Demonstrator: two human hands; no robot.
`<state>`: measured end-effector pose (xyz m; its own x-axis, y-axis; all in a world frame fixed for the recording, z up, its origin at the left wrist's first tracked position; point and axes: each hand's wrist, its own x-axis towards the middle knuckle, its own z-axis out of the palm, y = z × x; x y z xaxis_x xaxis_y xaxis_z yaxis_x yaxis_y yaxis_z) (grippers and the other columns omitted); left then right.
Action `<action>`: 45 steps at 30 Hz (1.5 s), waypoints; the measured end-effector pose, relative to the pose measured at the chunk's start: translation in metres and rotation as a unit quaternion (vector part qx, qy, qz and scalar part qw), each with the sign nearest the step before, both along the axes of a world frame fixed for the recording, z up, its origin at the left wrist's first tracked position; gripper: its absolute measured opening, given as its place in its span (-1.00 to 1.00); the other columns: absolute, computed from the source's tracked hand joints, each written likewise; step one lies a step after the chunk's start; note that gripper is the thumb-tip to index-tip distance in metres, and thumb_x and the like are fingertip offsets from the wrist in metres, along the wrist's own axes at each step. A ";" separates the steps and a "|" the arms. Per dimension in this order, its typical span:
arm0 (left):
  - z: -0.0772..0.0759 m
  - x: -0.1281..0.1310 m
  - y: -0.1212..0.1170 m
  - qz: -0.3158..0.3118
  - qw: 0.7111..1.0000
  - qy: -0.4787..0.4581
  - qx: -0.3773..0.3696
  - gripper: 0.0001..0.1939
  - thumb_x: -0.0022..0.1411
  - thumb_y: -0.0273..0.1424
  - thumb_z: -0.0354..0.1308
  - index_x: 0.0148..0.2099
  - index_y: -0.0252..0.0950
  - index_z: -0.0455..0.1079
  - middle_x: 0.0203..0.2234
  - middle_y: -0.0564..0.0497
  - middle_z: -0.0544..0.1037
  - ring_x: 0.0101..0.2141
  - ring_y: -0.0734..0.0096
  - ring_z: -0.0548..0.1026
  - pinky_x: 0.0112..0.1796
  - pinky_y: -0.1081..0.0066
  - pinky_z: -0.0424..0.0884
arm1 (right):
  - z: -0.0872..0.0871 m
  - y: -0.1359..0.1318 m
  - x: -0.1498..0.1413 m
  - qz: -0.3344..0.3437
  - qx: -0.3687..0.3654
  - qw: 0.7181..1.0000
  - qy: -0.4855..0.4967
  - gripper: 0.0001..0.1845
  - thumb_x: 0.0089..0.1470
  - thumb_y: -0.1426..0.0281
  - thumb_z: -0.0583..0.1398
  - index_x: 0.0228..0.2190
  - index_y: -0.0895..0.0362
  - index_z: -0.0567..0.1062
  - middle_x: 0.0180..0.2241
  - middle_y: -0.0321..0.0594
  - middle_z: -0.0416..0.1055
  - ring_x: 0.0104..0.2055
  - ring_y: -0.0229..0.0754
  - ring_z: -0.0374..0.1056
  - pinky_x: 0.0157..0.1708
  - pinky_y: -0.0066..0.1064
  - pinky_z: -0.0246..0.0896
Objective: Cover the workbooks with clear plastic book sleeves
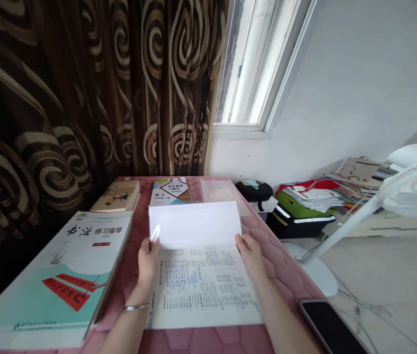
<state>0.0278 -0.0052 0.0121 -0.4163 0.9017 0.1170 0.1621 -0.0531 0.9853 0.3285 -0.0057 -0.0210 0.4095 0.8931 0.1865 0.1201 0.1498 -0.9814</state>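
A printed book [208, 290] with blue handwriting lies in front of me, its text turned sideways. Across its far end stands a blank white sheet [195, 225], with a glossy glare near its left edge. Whether the sheet belongs to the book is unclear. My left hand [148, 253] pinches the sheet's left edge near the bottom, thumb on top; a bracelet circles that wrist. On the opposite edge, my right hand [248, 248] grips the same sheet between thumb and fingers. The fingers behind the sheet are hidden.
Book stacks stand on the left: a large calligraphy workbook [61, 275] and smaller books [116, 195] behind it. A maths book [170, 189] lies beyond the sheet on the pink padded cover [201, 339]. A phone [331, 324] rests at the right; a fan [344, 226] stands beyond.
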 end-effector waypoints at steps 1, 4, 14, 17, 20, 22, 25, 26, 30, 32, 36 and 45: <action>0.001 0.000 0.000 0.001 1.000 -0.003 -0.001 -0.63 -0.03 -0.03 0.13 -0.49 -0.24 0.20 -0.63 0.13 0.32 -0.52 0.47 0.25 -0.49 0.46 0.19 | 0.001 -0.001 -0.001 0.005 0.002 1.000 0.010 -0.47 -0.11 -0.12 0.24 -0.60 0.06 0.27 -0.64 -0.37 0.25 -0.58 -0.25 0.11 -0.58 -0.41 0.03; 0.001 0.001 -0.001 0.000 1.000 -0.012 -0.004 -0.60 -0.04 0.00 0.13 -0.47 -0.23 0.21 -0.62 0.13 0.32 -0.52 0.46 0.25 -0.49 0.45 0.19 | 0.006 -0.003 -0.003 0.035 -0.001 0.998 0.048 -0.52 -0.12 -0.09 0.27 -0.55 0.06 0.34 -0.60 -0.36 0.34 -0.56 -0.22 0.18 -0.55 -0.40 0.09; 0.001 0.002 -0.002 -0.004 1.000 -0.005 -0.006 -0.55 -0.02 0.06 0.13 -0.47 -0.23 0.18 -0.62 0.13 0.30 -0.52 0.46 0.24 -0.50 0.45 0.18 | 0.003 -0.002 -0.001 -0.006 -0.019 1.000 -0.023 -0.39 -0.16 -0.21 0.21 -0.65 0.03 0.17 -0.69 -0.40 0.15 -0.60 -0.26 0.04 -0.61 -0.41 -0.04; -0.001 0.001 -0.001 -0.005 1.000 0.005 -0.004 -0.58 0.02 0.03 0.11 -0.45 -0.23 0.20 -0.60 0.12 0.33 -0.51 0.45 0.26 -0.47 0.45 0.20 | 0.002 -0.001 -0.001 -0.011 -0.019 0.999 -0.029 -0.39 -0.13 -0.20 0.20 -0.64 0.03 0.14 -0.69 -0.41 0.11 -0.60 -0.27 0.03 -0.61 -0.42 -0.05; -0.002 0.001 -0.001 -0.002 1.000 0.005 -0.002 -0.59 0.02 0.02 0.11 -0.45 -0.23 0.19 -0.61 0.13 0.32 -0.51 0.46 0.24 -0.48 0.45 0.20 | 0.001 -0.002 -0.001 0.006 -0.020 1.000 -0.008 -0.43 -0.10 -0.17 0.20 -0.61 0.03 0.17 -0.67 -0.41 0.17 -0.60 -0.26 0.08 -0.62 -0.42 -0.01; -0.002 0.002 -0.001 -0.003 1.000 -0.002 -0.001 -0.59 0.01 0.02 0.11 -0.46 -0.23 0.18 -0.61 0.13 0.31 -0.51 0.46 0.23 -0.48 0.45 0.19 | 0.002 -0.001 -0.002 0.005 -0.018 1.000 0.006 -0.47 -0.13 -0.15 0.23 -0.52 0.03 0.25 -0.62 -0.38 0.28 -0.56 -0.22 0.19 -0.58 -0.41 0.08; 0.000 0.002 -0.001 -0.002 1.000 -0.015 -0.005 -0.57 -0.01 0.04 0.12 -0.48 -0.22 0.16 -0.62 0.14 0.28 -0.52 0.47 0.22 -0.50 0.46 0.17 | 0.004 -0.001 -0.003 -0.065 -0.011 0.998 0.024 -0.43 -0.27 -0.07 0.35 -0.41 0.04 0.29 -0.55 -0.34 0.39 -0.49 -0.16 0.32 -0.52 -0.38 0.19; 0.001 0.003 -0.001 0.001 1.000 -0.017 -0.007 -0.56 -0.03 0.05 0.13 -0.48 -0.21 0.15 -0.63 0.15 0.27 -0.53 0.48 0.21 -0.50 0.46 0.16 | 0.005 -0.001 -0.003 -0.088 -0.015 0.996 0.026 -0.43 -0.32 -0.05 0.37 -0.42 0.04 0.29 -0.56 -0.34 0.40 -0.49 -0.15 0.33 -0.53 -0.38 0.20; 0.001 0.003 -0.001 0.002 1.000 -0.013 -0.008 -0.55 -0.04 0.06 0.14 -0.48 -0.21 0.16 -0.63 0.15 0.27 -0.53 0.48 0.21 -0.50 0.45 0.15 | 0.007 0.000 -0.003 -0.090 -0.029 0.995 0.017 -0.49 -0.33 0.00 0.38 -0.53 0.05 0.29 -0.65 -0.37 0.34 -0.56 -0.20 0.28 -0.58 -0.39 0.15; 0.001 0.003 -0.001 0.001 1.000 -0.012 -0.008 -0.55 -0.03 0.06 0.14 -0.48 -0.22 0.17 -0.63 0.14 0.28 -0.54 0.48 0.22 -0.50 0.45 0.16 | 0.006 0.000 -0.002 -0.079 -0.029 0.996 0.016 -0.52 -0.30 0.00 0.37 -0.54 0.06 0.32 -0.65 -0.35 0.35 -0.57 -0.19 0.28 -0.59 -0.38 0.16; 0.001 0.002 -0.002 0.007 1.000 -0.012 -0.004 -0.53 -0.04 0.07 0.16 -0.50 -0.21 0.15 -0.65 0.15 0.27 -0.55 0.49 0.22 -0.52 0.46 0.16 | 0.007 -0.002 0.000 -0.073 -0.034 0.997 0.004 -0.57 -0.27 0.01 0.35 -0.54 0.07 0.38 -0.63 -0.31 0.39 -0.53 -0.14 0.33 -0.54 -0.35 0.20; 0.004 0.003 -0.003 0.006 1.000 -0.013 -0.015 -0.54 -0.03 0.07 0.14 -0.49 -0.22 0.17 -0.64 0.13 0.31 -0.53 0.47 0.23 -0.50 0.45 0.17 | 0.008 -0.003 0.004 -0.016 -0.030 0.998 0.059 -0.68 -0.15 0.04 0.31 -0.48 0.01 0.48 -0.46 -0.28 0.52 -0.39 -0.07 0.41 -0.41 -0.31 0.30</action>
